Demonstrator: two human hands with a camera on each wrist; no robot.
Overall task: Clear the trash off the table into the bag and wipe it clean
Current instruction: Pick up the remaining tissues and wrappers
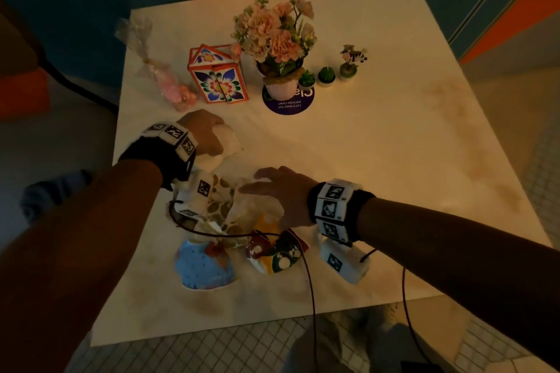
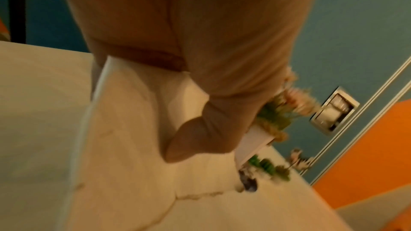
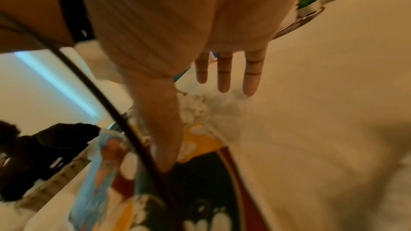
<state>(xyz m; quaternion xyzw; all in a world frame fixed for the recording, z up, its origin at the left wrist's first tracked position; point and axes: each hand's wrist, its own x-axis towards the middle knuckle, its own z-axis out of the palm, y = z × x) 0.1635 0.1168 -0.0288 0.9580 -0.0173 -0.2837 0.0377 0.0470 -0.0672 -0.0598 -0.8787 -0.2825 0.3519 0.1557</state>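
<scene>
On the white table (image 1: 378, 160) my left hand (image 1: 209, 133) grips a white cloth (image 1: 228, 142) and holds it down on the surface; in the left wrist view the cloth (image 2: 133, 111) lies under the palm. My right hand (image 1: 272, 191) hovers open, fingers (image 3: 224, 73) straight, over a heap of trash near the front edge. The heap holds a crumpled brown-spotted paper (image 1: 221, 200), a squashed blue paper cup (image 1: 203, 266) and a red, green and yellow cup (image 1: 278, 251). A wad of white tissue (image 3: 195, 106) lies below the right fingers.
Towards the back stand a flower pot (image 1: 277, 39) on a purple round mat (image 1: 291, 104), a patterned box (image 1: 216, 76), a pink sweet bag (image 1: 169, 82), small cacti (image 1: 326, 76) and a figurine (image 1: 351, 60). Brown smears (image 1: 448, 106) mark the table's right side. Wrist cables hang over the front edge.
</scene>
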